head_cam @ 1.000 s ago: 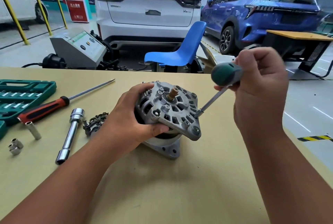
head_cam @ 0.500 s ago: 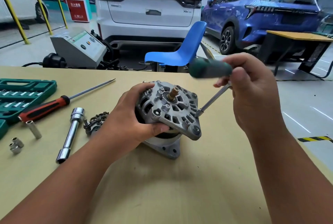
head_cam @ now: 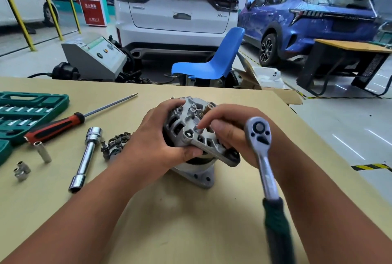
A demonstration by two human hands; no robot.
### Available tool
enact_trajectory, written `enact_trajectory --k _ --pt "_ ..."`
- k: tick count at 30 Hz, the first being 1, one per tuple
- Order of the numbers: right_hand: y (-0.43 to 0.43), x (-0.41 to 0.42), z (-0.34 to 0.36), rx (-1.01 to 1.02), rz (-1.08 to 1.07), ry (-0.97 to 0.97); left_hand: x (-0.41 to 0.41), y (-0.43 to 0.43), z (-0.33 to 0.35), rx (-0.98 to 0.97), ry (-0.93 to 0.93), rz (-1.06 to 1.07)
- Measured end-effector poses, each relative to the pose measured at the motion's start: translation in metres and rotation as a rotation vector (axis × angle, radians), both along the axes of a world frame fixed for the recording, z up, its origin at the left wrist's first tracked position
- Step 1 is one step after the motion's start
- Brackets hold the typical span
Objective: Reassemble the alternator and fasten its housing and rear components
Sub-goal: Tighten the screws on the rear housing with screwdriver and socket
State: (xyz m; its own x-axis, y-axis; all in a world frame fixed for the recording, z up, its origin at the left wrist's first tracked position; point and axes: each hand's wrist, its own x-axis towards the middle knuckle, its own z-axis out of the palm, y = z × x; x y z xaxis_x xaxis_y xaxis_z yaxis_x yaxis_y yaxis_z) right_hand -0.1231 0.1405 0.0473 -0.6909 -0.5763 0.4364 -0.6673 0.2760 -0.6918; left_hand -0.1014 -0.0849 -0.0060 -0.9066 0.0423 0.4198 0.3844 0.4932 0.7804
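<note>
The grey aluminium alternator (head_cam: 191, 127) stands on the tan table (head_cam: 191, 221), rear housing tilted toward me. My left hand (head_cam: 152, 140) grips its left side, thumb under the housing's lower edge. My right hand (head_cam: 231, 130) lies against the right side of the housing with curled fingers, the index finger reaching to the rear face. A chrome ratchet wrench (head_cam: 257, 131) rises in front of that hand; its blurred green handle runs down toward me. My right hand seems to hold the tool below the ratchet head, but the grip and the tool's tip are hidden.
Left of the alternator lie a dark rectifier part (head_cam: 115, 143), a long chrome socket tube (head_cam: 87, 155), a red-handled screwdriver (head_cam: 55, 126), loose small sockets (head_cam: 21, 170) and a green socket case (head_cam: 27, 113). The table edge runs diagonally at right. A blue chair (head_cam: 214, 62) stands behind.
The ratchet handle has swung from up at the far side down toward me. My right hand has dropped onto the alternator. The left hand has turned the housing slightly.
</note>
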Motion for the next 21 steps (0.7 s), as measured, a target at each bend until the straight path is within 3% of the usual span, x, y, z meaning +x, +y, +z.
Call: enact_trajectory --k 2,5,8,12,16,21 --pt "-0.006 -0.003 -0.002 -0.159 0.01 -0.064 -0.001 0.001 0.0 0.018 -0.006 -0.008" --pt "-0.011 -0.008 -0.003 -0.553 -0.049 -0.385 -0.001 0.001 -0.001 0.033 -0.017 -0.01" --pt "-0.005 -0.018 -0.009 -0.675 -0.295 -0.387 -0.002 -0.002 -0.005 0.007 -0.001 -0.001" --pt "0.003 -0.028 -0.012 -0.887 -0.291 -0.574 -0.004 -0.002 -0.006 0.005 0.003 0.013" --pt "0.001 -0.028 -0.014 -0.978 -0.194 -0.662 -0.002 -0.001 -0.005 0.005 0.007 0.01" --pt "0.004 -0.023 -0.01 -0.86 0.024 -0.683 -0.001 0.0 -0.003 0.016 0.001 -0.001"
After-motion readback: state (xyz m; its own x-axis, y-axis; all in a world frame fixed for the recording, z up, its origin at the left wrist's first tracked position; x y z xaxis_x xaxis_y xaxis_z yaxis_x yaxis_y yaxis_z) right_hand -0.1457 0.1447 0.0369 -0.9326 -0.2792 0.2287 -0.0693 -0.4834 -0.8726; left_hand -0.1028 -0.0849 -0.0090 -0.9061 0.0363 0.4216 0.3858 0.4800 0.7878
